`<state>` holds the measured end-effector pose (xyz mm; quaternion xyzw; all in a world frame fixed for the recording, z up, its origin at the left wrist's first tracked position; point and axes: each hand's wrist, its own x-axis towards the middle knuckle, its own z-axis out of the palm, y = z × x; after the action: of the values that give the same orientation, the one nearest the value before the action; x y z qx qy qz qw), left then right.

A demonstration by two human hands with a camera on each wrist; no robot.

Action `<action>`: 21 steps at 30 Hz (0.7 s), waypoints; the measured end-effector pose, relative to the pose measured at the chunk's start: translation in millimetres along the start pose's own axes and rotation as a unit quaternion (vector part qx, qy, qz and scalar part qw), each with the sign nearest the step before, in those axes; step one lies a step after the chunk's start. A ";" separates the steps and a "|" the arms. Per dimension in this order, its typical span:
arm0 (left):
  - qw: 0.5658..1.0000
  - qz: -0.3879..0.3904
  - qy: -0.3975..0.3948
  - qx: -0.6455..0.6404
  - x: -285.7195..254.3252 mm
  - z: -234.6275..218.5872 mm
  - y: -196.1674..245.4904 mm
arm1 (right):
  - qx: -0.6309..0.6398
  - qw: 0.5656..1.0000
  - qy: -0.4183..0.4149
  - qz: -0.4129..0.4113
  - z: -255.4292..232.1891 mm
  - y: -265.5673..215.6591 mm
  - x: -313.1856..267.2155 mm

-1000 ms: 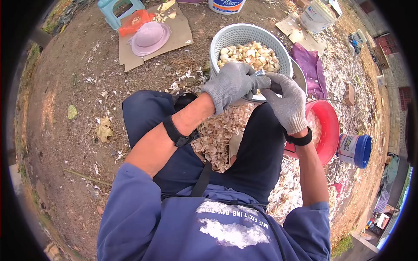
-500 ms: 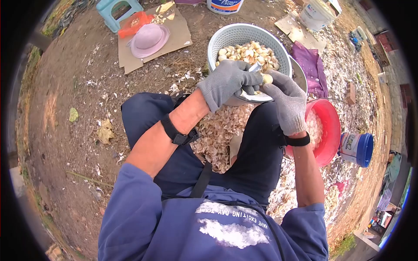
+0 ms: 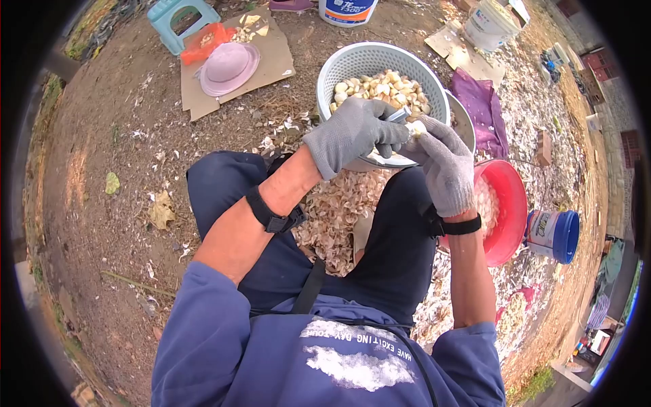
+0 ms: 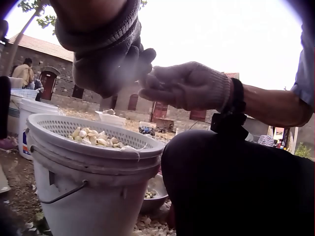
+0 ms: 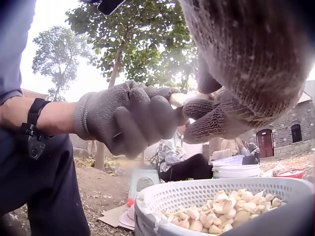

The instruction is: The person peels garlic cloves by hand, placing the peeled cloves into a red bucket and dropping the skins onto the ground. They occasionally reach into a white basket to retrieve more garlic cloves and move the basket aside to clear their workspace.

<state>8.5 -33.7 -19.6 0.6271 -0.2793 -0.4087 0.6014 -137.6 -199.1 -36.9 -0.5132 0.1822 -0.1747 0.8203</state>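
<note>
Both hands wear grey knitted gloves and meet over the near rim of a pale perforated basket heaped with garlic cloves. My left hand grips a small silvery knife-like tool, mostly covered by its fingers. Between the fingertips of my right hand is a whitish garlic clove, right beside the left fingertips. The right wrist view shows the clove pinched where the two gloves come together. In the left wrist view the left hand is dark and blurred.
The basket sits in a white bucket. Garlic skins pile between my legs. At right stand a red basin with pale contents and a blue-and-white bucket. A pink hat lies on cardboard by a light-blue stool.
The clove, hidden a second ago, came into view and now shows a whiter side. The right fingers have shifted around it. The left hand keeps its grip on the tool.
</note>
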 end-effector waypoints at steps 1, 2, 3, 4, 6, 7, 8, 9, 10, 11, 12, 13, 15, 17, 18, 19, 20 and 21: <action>1.000 0.006 0.000 0.000 -0.6 0.5 0.9 | -0.003 1.000 -0.009 0.017 3.2 -5.3 -1.6; 1.000 0.005 0.001 0.000 -0.7 0.6 2.1 | -0.006 0.999 -0.018 0.034 5.0 -8.0 -2.3; 1.000 0.005 0.002 0.008 -0.9 0.7 3.3 | -0.005 0.999 -0.018 0.035 3.6 -6.6 -1.5; 1.000 0.005 0.003 0.016 -1.4 0.4 3.6 | -0.027 0.999 -0.015 0.037 0.8 -4.2 -0.2; 1.000 0.004 0.003 -0.006 -1.3 -0.2 0.6 | -0.050 0.998 -0.011 0.040 -2.9 0.1 1.5; 1.000 0.004 0.002 -0.028 -1.0 -0.2 0.0 | -0.026 0.999 -0.019 0.033 -4.3 1.3 2.4; 1.000 0.004 0.001 -0.028 -1.1 0.3 0.2 | -0.004 0.999 -0.027 0.025 -5.2 1.2 2.9; 1.000 0.002 0.008 -0.027 -1.8 1.1 2.8 | -0.004 0.999 -0.027 0.023 -4.5 0.3 3.0; 1.000 0.001 0.015 -0.026 -1.8 1.3 4.7 | 0.035 0.998 -0.034 0.030 -2.4 -0.1 2.7; 1.000 0.001 0.014 -0.026 -1.0 0.9 4.8 | 0.073 0.996 -0.040 0.038 -1.5 -0.4 2.2; 1.000 0.008 0.009 -0.019 -0.1 0.1 3.9 | 0.073 0.996 -0.040 0.037 -2.4 -0.6 2.6; 1.000 0.014 0.004 -0.012 1.2 -0.3 2.8 | 0.106 0.992 -0.046 0.056 -4.0 -0.4 3.4; 1.000 0.008 0.008 -0.001 5.4 -0.3 -0.1 | 0.139 0.986 -0.051 0.075 -11.3 3.4 5.2; 1.000 0.002 0.013 0.010 7.6 0.1 -1.2 | 0.215 0.972 -0.058 0.077 -23.2 10.5 7.2; 1.000 -0.001 0.017 0.017 7.7 0.1 -0.3 | 0.215 0.972 -0.058 0.076 -23.6 9.2 6.8; 1.000 -0.004 0.020 0.024 7.9 0.2 0.4 | 0.210 0.972 -0.064 0.086 -23.8 7.5 5.9; 1.000 -0.003 0.019 0.024 8.0 0.4 0.7 | 0.206 0.971 -0.070 0.096 -24.0 6.5 5.1; 0.999 0.002 0.020 0.032 7.8 0.3 0.8 | 0.206 0.971 -0.070 0.095 -24.8 7.4 5.0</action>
<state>12.3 -40.5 -20.1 0.6533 -0.2812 -0.3854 0.5879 -144.4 -217.7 -54.3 -0.3243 0.1325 -0.0930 0.9320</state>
